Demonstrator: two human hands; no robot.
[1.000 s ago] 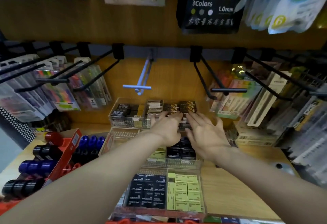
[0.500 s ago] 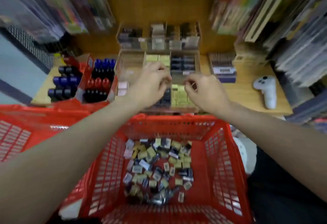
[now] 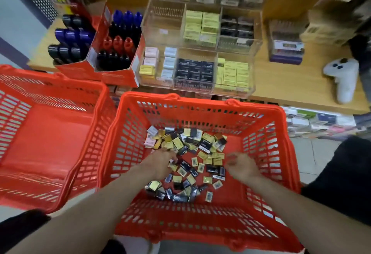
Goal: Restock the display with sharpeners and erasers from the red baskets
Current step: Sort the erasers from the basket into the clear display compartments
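Observation:
A red basket [image 3: 263, 133] stands right below me, with several small packed erasers and sharpeners [image 3: 202, 147] loose on its floor. My left hand [image 3: 160, 163] reaches down into that pile; its fingertips are hidden among the pieces. To the right, my right hand [image 3: 244, 166] hovers low inside the basket with loosely curled fingers and nothing visible in it. Beyond the basket, the clear acrylic display [image 3: 162, 22] on the wooden shelf holds rows of yellow, black and white boxes; its upper left compartment looks empty.
A second red basket [image 3: 50, 133] with a bare floor stands at the left. On the shelf are red cartons of blue, red and black bottles [image 3: 118, 38], a white controller [image 3: 345, 81] at the right, and small boxed goods [image 3: 286, 50].
Both hands have dropped from the top row of the display down into the near red basket. My view has tilted down from the pegboard hooks to the baskets.

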